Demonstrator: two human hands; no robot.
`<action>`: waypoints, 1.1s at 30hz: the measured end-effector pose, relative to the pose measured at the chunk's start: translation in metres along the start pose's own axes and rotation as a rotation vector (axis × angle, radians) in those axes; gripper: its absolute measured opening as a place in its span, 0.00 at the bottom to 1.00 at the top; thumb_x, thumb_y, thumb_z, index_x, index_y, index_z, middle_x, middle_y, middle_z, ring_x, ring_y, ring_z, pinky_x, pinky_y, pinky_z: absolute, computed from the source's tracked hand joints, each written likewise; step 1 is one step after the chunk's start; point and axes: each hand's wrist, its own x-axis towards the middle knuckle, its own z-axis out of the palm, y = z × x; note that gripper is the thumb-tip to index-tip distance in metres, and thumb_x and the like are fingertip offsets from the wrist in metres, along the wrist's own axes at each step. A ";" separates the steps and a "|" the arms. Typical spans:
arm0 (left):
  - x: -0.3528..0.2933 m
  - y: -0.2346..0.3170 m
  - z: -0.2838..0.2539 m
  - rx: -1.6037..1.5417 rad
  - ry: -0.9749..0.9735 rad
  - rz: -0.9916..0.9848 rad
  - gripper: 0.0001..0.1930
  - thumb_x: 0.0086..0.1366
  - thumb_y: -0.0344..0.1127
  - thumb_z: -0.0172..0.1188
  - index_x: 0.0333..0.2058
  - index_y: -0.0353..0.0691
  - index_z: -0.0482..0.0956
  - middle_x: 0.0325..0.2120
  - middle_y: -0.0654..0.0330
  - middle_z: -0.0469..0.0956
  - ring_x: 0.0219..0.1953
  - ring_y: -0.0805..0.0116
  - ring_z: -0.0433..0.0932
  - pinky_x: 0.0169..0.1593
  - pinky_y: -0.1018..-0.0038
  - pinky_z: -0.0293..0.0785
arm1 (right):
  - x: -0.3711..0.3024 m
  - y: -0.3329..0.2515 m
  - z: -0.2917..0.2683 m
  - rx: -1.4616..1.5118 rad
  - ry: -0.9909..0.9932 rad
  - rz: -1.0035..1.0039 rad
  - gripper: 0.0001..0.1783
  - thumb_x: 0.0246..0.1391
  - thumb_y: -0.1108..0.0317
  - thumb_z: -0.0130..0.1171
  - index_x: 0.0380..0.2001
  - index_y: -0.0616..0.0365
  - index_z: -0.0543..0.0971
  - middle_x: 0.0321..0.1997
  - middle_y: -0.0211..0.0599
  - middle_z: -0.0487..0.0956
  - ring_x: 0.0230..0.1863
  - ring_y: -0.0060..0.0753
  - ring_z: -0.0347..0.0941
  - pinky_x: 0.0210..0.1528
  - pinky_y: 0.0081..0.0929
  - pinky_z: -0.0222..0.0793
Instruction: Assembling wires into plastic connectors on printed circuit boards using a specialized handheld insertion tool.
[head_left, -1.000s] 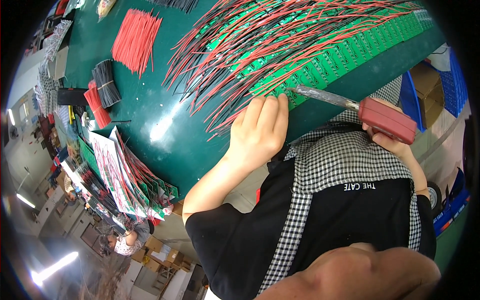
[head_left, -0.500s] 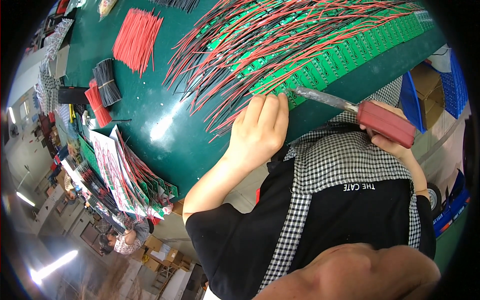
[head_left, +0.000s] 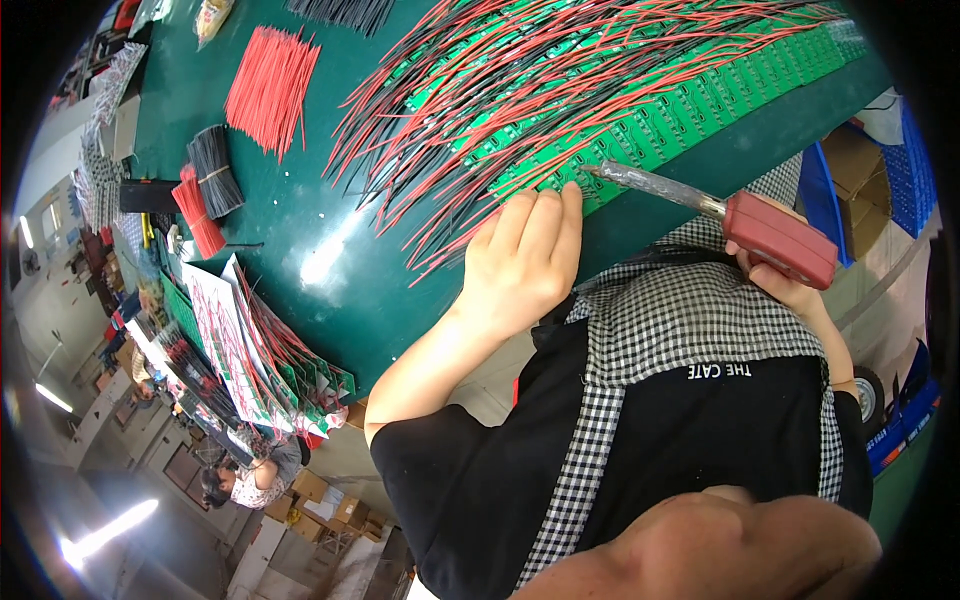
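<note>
Soldering iron (head_left: 745, 222): since the earlier frame, I see its tip drawn slightly away from the left hand (head_left: 520, 255); whether it touches or hovers over the boards, I can't tell.
Right hand (head_left: 783, 287): fingers wrapped around the red handle, grasping the iron.
Left hand: fingers bunched, tips down at the near edge of the boards; I can't tell if they pinch a wire or just press.
Green boards (head_left: 700, 105): spread along the table (head_left: 310, 200); I judge them stiff, light and fragile, best held by the bare edge.
Wires (head_left: 560, 90): red and black, sprawled over the boards; probably soft, springy and easily tangled, so I'd hold one near its end.
Iron grip: likely light enough for one hand, metal possibly hot, so I'd keep to the handle.
Tied bundles: black (head_left: 214, 172) beside red (head_left: 198, 212), left of the wires.
</note>
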 end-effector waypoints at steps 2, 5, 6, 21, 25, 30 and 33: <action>0.002 0.001 0.002 0.012 0.006 0.022 0.12 0.43 0.27 0.55 0.30 0.32 0.75 0.24 0.61 0.69 0.27 0.71 0.70 0.26 0.81 0.66 | 0.001 0.004 -0.007 0.000 -0.055 -0.007 0.39 0.38 0.66 0.65 0.53 0.68 0.61 0.36 0.39 0.76 0.27 0.16 0.67 0.29 0.12 0.64; 0.003 0.005 0.001 -0.032 -0.062 -0.037 0.16 0.39 0.25 0.55 0.32 0.31 0.75 0.25 0.60 0.70 0.25 0.69 0.70 0.27 0.77 0.69 | 0.004 0.010 -0.007 -0.063 -0.035 -0.054 0.38 0.37 0.67 0.65 0.53 0.68 0.62 0.36 0.37 0.76 0.29 0.17 0.70 0.31 0.13 0.66; 0.004 0.004 0.000 -0.056 -0.072 -0.043 0.16 0.39 0.25 0.55 0.32 0.31 0.75 0.25 0.59 0.70 0.26 0.68 0.71 0.27 0.77 0.69 | 0.004 0.009 -0.005 -0.065 -0.030 -0.053 0.38 0.37 0.67 0.65 0.53 0.68 0.62 0.36 0.37 0.76 0.29 0.17 0.70 0.31 0.13 0.66; 0.005 0.004 -0.005 -0.091 -0.133 -0.093 0.16 0.39 0.24 0.55 0.33 0.31 0.75 0.26 0.59 0.70 0.28 0.66 0.71 0.30 0.75 0.70 | 0.010 0.006 -0.011 -0.674 -0.133 -0.470 0.40 0.38 0.61 0.65 0.51 0.72 0.61 0.34 0.36 0.75 0.27 0.19 0.70 0.30 0.14 0.65; 0.004 0.004 -0.004 -0.090 -0.138 -0.103 0.16 0.40 0.24 0.55 0.33 0.31 0.75 0.26 0.59 0.70 0.28 0.66 0.71 0.30 0.75 0.70 | 0.005 0.003 -0.003 -0.152 -0.045 -0.126 0.35 0.37 0.65 0.65 0.50 0.67 0.65 0.33 0.37 0.77 0.24 0.17 0.70 0.29 0.15 0.67; 0.005 0.005 -0.005 -0.082 -0.142 -0.100 0.16 0.40 0.24 0.55 0.34 0.31 0.74 0.26 0.59 0.69 0.28 0.66 0.71 0.30 0.75 0.69 | 0.005 0.003 -0.005 -0.270 -0.017 -0.169 0.35 0.37 0.65 0.65 0.50 0.67 0.65 0.34 0.37 0.77 0.25 0.18 0.71 0.29 0.16 0.68; 0.005 0.005 -0.005 -0.077 -0.152 -0.099 0.16 0.40 0.24 0.55 0.34 0.31 0.74 0.26 0.59 0.69 0.28 0.66 0.71 0.30 0.75 0.69 | 0.008 0.004 -0.006 -0.377 -0.076 -0.247 0.35 0.36 0.64 0.66 0.49 0.68 0.66 0.34 0.36 0.77 0.23 0.19 0.71 0.28 0.16 0.68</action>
